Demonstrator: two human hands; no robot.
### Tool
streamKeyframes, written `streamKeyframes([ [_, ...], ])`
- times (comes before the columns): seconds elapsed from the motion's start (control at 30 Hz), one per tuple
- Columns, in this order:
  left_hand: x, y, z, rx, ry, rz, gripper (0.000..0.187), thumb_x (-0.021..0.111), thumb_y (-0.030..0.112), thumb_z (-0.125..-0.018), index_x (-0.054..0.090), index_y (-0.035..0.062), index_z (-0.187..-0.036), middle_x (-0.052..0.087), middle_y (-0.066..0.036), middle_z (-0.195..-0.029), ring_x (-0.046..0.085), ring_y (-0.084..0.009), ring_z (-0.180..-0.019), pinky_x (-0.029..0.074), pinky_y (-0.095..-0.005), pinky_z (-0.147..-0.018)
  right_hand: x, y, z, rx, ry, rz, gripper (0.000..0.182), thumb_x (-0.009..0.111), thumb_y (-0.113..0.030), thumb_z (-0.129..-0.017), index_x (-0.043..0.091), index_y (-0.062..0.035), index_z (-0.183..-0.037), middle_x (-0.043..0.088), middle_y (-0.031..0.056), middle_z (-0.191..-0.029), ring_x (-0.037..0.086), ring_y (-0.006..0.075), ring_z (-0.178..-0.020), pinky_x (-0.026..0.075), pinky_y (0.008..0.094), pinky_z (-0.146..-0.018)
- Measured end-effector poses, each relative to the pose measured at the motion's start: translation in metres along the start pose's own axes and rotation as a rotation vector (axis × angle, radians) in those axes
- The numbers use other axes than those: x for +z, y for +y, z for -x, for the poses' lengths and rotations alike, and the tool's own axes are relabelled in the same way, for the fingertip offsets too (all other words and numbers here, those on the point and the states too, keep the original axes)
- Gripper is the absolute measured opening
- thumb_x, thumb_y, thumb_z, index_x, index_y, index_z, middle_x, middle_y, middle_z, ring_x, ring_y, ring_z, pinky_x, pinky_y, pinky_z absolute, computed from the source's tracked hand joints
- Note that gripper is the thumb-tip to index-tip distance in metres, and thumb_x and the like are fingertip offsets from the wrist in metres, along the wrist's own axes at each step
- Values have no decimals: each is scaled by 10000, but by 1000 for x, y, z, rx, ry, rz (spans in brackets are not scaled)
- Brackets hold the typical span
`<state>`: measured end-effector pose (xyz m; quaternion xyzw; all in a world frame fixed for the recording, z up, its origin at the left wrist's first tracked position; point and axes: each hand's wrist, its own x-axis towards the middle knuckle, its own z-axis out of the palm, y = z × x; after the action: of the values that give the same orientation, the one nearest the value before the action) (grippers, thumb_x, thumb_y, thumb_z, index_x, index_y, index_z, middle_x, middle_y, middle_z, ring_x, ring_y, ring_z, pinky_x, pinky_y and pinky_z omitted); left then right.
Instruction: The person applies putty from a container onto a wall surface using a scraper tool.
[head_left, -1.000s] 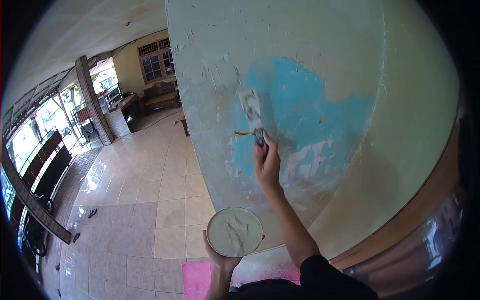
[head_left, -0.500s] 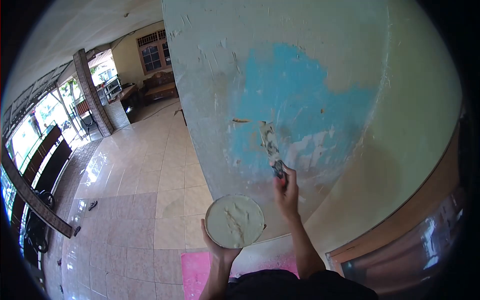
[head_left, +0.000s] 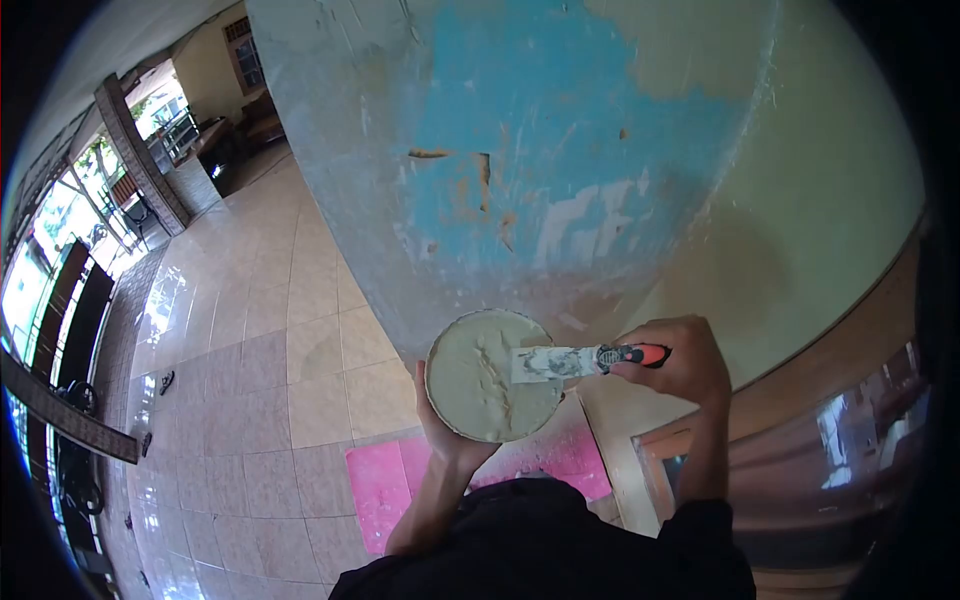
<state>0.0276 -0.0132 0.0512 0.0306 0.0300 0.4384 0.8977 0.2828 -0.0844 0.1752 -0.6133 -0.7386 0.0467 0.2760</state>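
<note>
My left hand [head_left: 447, 432] holds a round tub of pale putty [head_left: 462, 375] from below and its left side, fingers mostly hidden under it. Ridges mark the putty's surface. In my right hand [head_left: 685, 362] is a putty knife [head_left: 560, 363] with a red and black handle, its smeared blade lying level over the right part of the tub. Ahead stands a wall [head_left: 540, 130] with a large blue patch, where grey and cream coats have come away. Brownish gouges [head_left: 485, 180] and white putty smears [head_left: 590, 215] show on the blue.
A pink board [head_left: 375, 490] lies on the tiled floor [head_left: 235, 400] below the tub. To the right is a brown wooden frame with a glossy panel [head_left: 840, 440]. A tiled pillar [head_left: 140, 150] and dark furniture stand at the far left.
The putty knife has come down from the wall and turned sideways over the tub. My view has tilted lower, and the tub sits higher and slightly further right in it.
</note>
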Motion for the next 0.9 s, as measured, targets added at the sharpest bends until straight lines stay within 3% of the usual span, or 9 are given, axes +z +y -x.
streamKeyframes([
  [0.07,-3,-8,0,-40,-71,67,737,379,648,-918,408,119,-1430,432,-111,-1440,417,-338,-1304,302,-585,-1086,-11,15,5,-24,-30,-49,229,824,-231,-677,751,-93,-845,710,45,-750,662,204,-628,506,288,-594],
  [0.23,0,-18,0,-40,1,69,715,374,634,-927,414,125,-1428,457,-106,-1424,445,-327,-1287,329,-559,-1078,-31,16,8,9,-174,-55,227,830,-239,-666,770,-110,-843,722,43,-760,669,172,-624,505,270,-588],
  [0.43,0,-27,-8,-25,44,18,747,389,673,-895,417,152,-1430,454,-76,-1424,442,-301,-1290,343,-526,-1069,-41,27,4,9,-188,36,238,826,-268,-664,777,-124,-847,724,40,-756,675,175,-634,509,280,-589],
  [0.67,4,-34,-11,-27,45,38,755,391,669,-899,400,141,-1438,443,-88,-1431,433,-312,-1295,337,-531,-1072,-27,30,-4,-3,-273,19,255,818,-325,-674,780,-142,-848,724,40,-757,672,178,-635,510,278,-594],
  [0.9,1,-29,-12,-21,10,79,723,382,643,-921,400,137,-1439,436,-99,-1439,433,-321,-1292,341,-545,-1069,-9,49,1,40,-246,-145,245,829,-261,-667,779,-128,-867,729,45,-774,674,162,-640,515,265,-607],
])
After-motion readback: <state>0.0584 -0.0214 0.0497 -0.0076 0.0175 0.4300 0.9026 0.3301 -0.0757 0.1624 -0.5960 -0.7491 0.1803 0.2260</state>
